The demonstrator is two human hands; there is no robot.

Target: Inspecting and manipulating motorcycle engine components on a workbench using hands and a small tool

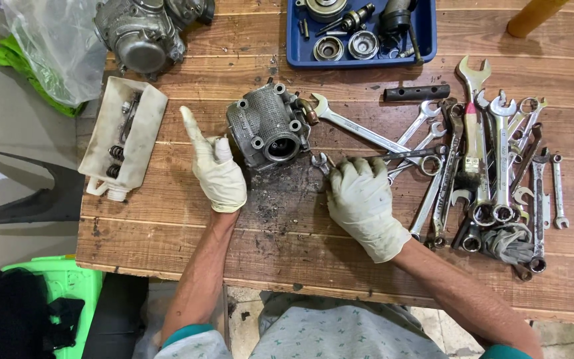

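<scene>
A grey metal engine part (268, 126) sits mid-worktop (167, 233). The left hand (215, 166), gloved and released, rests just beside it, forefinger raised. The right hand (363, 203) presses flat over a small spanner (320, 161), beside a spanner heap (493, 173) toward the right edge.

Bare wood lies between left hand (217, 174) and right hand (365, 203). Grey ribbed metal cylinder block (267, 126) obstructs ahead; steel spanner pile (486, 173) blocks rightward.
</scene>
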